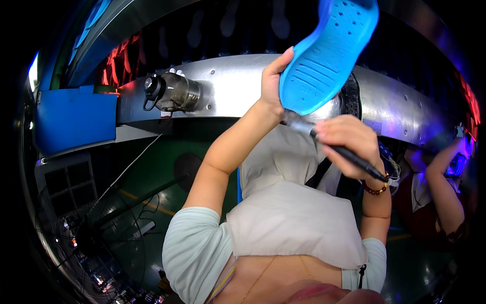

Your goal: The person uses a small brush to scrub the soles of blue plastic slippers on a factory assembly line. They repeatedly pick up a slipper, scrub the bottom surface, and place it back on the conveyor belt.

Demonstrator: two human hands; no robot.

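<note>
My left hand [272,85] grips a bright blue shoe sole [322,65] by its edge near the heel, thumb up along its side. The sole is raised and tilted, with ridges across its middle and small holes toward the far end; that far end is cut off by the top of the picture. In my right hand [348,141], fingers are closed around a black-handled brush [360,161]. The brush's pale tip is blurred, just below the heel end of the sole; whether it touches, I cannot tell.
A curved metal ledge [235,76] runs across in front of me, carrying a dark translucent bottle [178,92] at left. Behind it, dark sole shapes [228,20] line up. A blue box [76,121] stands at far left. At right, another person's arm [441,177] is close by.
</note>
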